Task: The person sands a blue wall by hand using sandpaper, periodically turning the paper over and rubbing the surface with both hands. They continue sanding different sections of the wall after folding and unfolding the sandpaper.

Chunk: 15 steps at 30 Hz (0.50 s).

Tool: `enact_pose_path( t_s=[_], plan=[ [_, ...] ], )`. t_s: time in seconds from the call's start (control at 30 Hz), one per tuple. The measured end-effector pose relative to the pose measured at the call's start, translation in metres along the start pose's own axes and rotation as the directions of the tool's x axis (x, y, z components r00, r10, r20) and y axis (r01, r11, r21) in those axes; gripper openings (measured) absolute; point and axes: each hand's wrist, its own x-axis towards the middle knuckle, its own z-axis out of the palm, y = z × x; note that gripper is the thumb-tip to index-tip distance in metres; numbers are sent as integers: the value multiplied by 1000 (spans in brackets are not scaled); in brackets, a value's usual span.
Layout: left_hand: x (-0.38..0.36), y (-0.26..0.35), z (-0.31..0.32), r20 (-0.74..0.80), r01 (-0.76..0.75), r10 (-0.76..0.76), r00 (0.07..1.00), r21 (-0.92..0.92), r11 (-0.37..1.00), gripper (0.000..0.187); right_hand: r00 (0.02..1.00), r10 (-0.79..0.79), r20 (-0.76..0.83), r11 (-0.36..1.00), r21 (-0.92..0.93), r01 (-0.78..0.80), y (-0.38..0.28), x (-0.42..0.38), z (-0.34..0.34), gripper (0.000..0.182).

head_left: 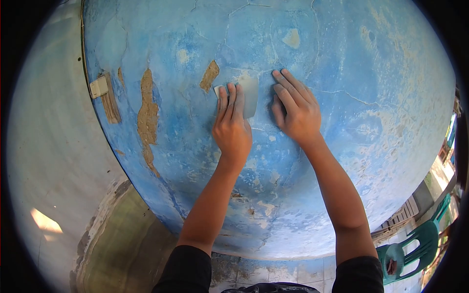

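Before me stands a blue painted wall [185, 122] with cracks and flaking paint. My left hand [231, 129] presses a pale grey sheet, apparently sandpaper [251, 95], against it; the fingers lie over the sheet and the thumb is hidden. To its right, my right hand [299, 110] rests on the wall with fingers stretched out and nothing visible in it. A bare brown patch [210, 76] of lost plaster is just up and left of the sheet. A longer bare patch [148, 115] runs down the wall farther left.
A white switch box [98, 87] and a wooden strip [111, 105] sit near the wall's left edge. At the lower right stands a green plastic chair [420, 244]. A pale wall [49, 146] adjoins on the left. White floor tiles [312, 276] show below.
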Motion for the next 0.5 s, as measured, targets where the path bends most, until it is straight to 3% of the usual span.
enact_pose_path(
  t_s=[0.13, 0.33, 0.5],
  plan=[
    [-20, -10, -6, 53, -70, 69, 996, 19, 997, 62, 1000, 4, -10, 1000, -3, -4, -1, -1, 1, 18],
    [7, -2, -2, 39, 40, -39, 998, -25, 999, 66, 1000, -2, -3, 1000, -18, 2, -1, 0, 1, 17],
    [-15, -9, -4, 87, -49, 48, 995, 12, 999, 70, 1000, 4, -5, 1000, -2, -4, -1, -1, 1, 17]
  ],
)
